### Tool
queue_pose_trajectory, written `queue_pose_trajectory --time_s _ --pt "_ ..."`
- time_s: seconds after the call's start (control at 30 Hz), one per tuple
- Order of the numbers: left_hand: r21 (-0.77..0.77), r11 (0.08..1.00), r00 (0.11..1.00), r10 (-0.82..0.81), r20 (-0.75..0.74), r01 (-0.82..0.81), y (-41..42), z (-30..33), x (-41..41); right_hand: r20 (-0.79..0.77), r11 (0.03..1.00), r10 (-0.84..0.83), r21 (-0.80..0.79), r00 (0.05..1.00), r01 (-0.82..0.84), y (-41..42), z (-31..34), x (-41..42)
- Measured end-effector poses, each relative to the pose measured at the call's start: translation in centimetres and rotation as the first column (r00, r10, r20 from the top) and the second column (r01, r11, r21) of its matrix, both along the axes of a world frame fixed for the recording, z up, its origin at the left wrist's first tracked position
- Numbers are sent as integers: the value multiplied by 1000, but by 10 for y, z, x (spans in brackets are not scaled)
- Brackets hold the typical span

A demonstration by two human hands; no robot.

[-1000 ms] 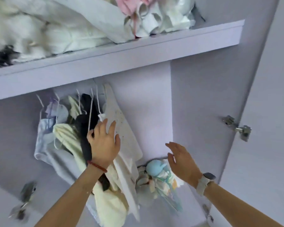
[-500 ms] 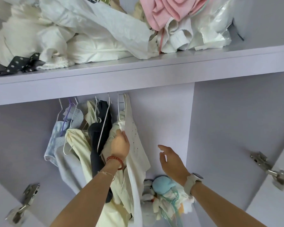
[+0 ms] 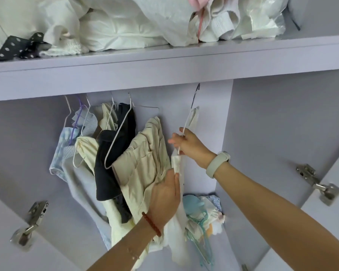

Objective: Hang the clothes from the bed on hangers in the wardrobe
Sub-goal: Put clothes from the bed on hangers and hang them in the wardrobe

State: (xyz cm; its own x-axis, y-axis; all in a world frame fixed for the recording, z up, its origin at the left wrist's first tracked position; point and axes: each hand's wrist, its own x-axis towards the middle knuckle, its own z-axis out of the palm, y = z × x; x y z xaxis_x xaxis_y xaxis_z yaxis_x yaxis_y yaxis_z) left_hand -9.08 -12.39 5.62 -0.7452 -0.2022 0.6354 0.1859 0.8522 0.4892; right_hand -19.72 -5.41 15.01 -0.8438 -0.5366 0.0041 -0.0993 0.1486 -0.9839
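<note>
Inside the lilac wardrobe, several garments hang on wire hangers under the shelf: a pale blue one [image 3: 60,151], a black one [image 3: 114,153] and a cream one [image 3: 145,155]. My right hand [image 3: 188,145] grips the white wire hanger [image 3: 186,122] of a white garment [image 3: 178,212], whose dark hook [image 3: 195,94] reaches up behind the shelf front. That hanger stands apart, to the right of the others. My left hand [image 3: 165,196] lies flat with straight fingers against the cream garment, its fingertips at the white garment's edge.
The shelf [image 3: 164,69] above carries a heap of white bedding, bags and a dotted black cloth [image 3: 14,47]. Loose clothes and teal hangers [image 3: 202,216] are piled at the wardrobe's lower right. Open doors with metal hinges [image 3: 319,184] flank both sides.
My right hand has risen and taken hold of the white garment's hanger, which now sits further right. My left hand dropped from the hanger tops to press the cream garment.
</note>
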Motion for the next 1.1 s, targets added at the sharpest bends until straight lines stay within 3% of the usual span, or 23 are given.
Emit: queue_pose_trajectory --time_s 0.1,0.23,0.33,0.43,0.5,0.57,0.67,0.73,0.9,1.03,1.1 --pt "78 985 973 -163 160 152 6 -21 22 138 991 -134 26 981 131 3 -20 8" --pt "79 924 839 -372 396 373 -4 -33 34 108 959 -229 194 967 206 39 -56 25" --pt "67 969 901 -246 356 239 -15 -33 20 -39 924 -223 309 974 224 79 -61 38" --pt "5 991 962 -129 242 132 -14 -25 -6 -292 863 -156 425 944 274 127 -57 48" --pt "-98 982 975 -142 171 160 1 -16 -23 -421 816 -83 491 903 305 162 -55 60" --pt "-165 943 947 -255 195 288 26 -14 -35 -480 770 -10 556 877 313 197 -55 81" --pt "-125 781 774 -558 298 612 70 -25 -41 -600 662 10 603 800 444 245 -60 122" --pt "-26 695 664 -674 324 718 104 -33 -31 -642 583 -40 607 766 540 276 -69 153" --pt "262 508 448 -856 257 821 192 -50 18 -698 396 -347 496 626 773 343 -95 240" --pt "291 375 323 -923 209 880 230 -52 51 -672 148 -606 430 426 891 378 -122 322" --pt "301 326 268 -939 216 896 238 -58 60 -628 47 -672 493 392 869 388 -133 358"
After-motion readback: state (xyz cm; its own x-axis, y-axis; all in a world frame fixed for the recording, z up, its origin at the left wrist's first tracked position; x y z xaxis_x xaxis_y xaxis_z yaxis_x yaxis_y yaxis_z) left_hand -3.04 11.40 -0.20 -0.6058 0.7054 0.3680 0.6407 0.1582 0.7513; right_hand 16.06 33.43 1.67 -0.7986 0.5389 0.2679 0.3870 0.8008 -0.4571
